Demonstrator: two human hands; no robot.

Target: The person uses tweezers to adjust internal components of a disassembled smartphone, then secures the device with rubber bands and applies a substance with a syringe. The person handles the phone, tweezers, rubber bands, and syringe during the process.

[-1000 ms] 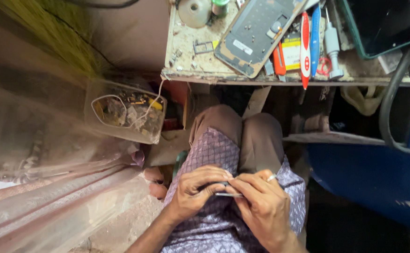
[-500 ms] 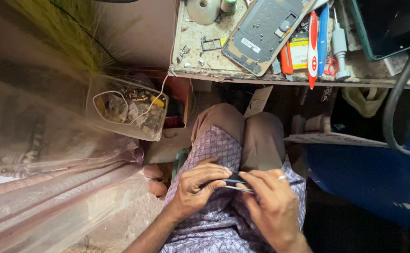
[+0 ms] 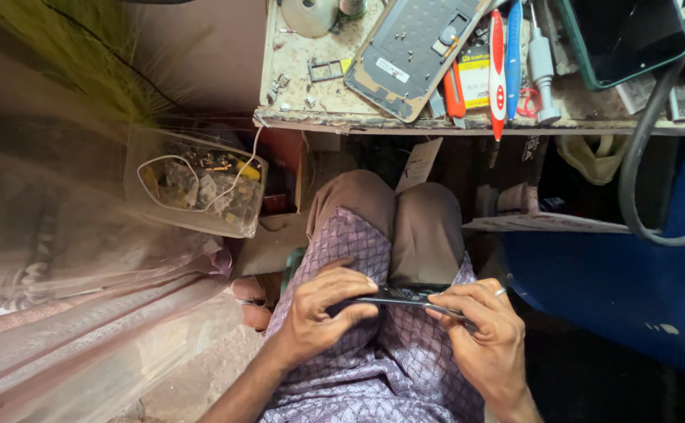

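Over my lap, both hands hold a thin dark phone part [image 3: 402, 297] edge-on. My left hand [image 3: 323, 309] grips its left end, fingers curled over the top. My right hand [image 3: 483, 333] pinches the right end, with a ring on one finger. Beneath the hands lie my purple patterned shirt [image 3: 358, 251] and brown trousers [image 3: 413, 227]. On the workbench [image 3: 295, 78] above my knees lies an opened phone back panel [image 3: 409, 51] with small screws in it.
A red-and-white tool [image 3: 497, 63], a blue tool [image 3: 513, 47], a small metal frame [image 3: 325, 70] and a dark phone screen [image 3: 620, 35] lie on the bench. A clear box of wires [image 3: 194, 188] sits on the left. A grey hose [image 3: 632, 180] hangs on the right.
Both hands have shifted slightly lower on my lap, and the dark part now lies flatter, edge-on between them. The view has tilted a little.
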